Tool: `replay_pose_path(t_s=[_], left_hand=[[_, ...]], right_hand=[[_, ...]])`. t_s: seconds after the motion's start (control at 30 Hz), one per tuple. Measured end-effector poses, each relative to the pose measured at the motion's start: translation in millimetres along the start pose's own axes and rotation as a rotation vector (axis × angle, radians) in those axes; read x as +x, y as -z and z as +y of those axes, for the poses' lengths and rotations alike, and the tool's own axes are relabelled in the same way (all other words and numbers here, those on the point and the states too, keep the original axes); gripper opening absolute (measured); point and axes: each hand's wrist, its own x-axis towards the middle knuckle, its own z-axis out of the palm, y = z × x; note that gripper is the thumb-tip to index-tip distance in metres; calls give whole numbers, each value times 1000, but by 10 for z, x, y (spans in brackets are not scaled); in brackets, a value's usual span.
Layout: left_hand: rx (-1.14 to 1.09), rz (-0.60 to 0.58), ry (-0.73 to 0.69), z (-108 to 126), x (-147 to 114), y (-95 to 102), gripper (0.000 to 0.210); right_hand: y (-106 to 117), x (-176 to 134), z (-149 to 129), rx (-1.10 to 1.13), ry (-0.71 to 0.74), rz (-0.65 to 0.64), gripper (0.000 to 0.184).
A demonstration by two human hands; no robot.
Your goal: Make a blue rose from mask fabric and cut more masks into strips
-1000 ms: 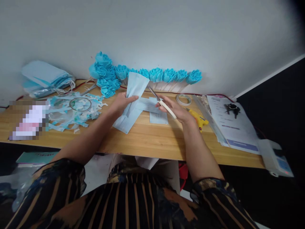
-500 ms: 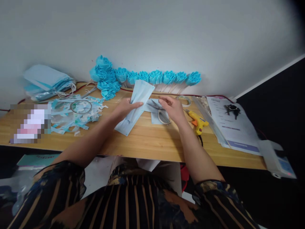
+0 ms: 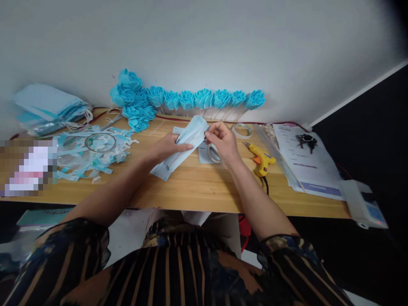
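Observation:
My left hand (image 3: 170,146) is closed on a light blue pleated face mask (image 3: 188,140), held slanting above the table with the thumb across it. At the mask's upper right edge, the fingertips of my right hand (image 3: 223,138) are pinched on the material. Beneath my right hand a pair of scissors (image 3: 214,154) lies on the table, only its pale handle loops showing clearly. A flat light blue piece (image 3: 204,156) rests under the scissors, partly hidden.
Blue paper-like flowers (image 3: 204,98) on sticks line the wall. Cut scraps (image 3: 124,146) and a mask stack (image 3: 47,102) lie left. On the right are a tape roll (image 3: 242,130), a yellow glue gun (image 3: 262,158), printed sheets (image 3: 307,165), keys (image 3: 307,142) and a white box (image 3: 363,202).
My right hand has moved left from over the scissors to the mask's edge and pinches it. The mask has tilted further and its layers have spread slightly. The view has shifted a little.

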Motion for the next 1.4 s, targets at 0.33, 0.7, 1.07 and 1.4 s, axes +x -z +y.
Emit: replay_pose_path(t_s=[0.33, 0.7, 1.07, 1.4], left_hand=[[-14, 100, -45, -115, 76, -14, 51], [-130, 116, -132, -86, 45, -88, 58], [-132, 190, -249, 22, -13, -68, 54], [-327, 301, -288, -120, 72, -106, 51]], right_hand=[[-113, -43, 68, 92, -47, -70, 47], [-139, -70, 64, -24, -1, -112, 44], [-250, -131, 78, -112, 74, -120, 78], [-297, -148, 92, 109, -147, -174, 48]])
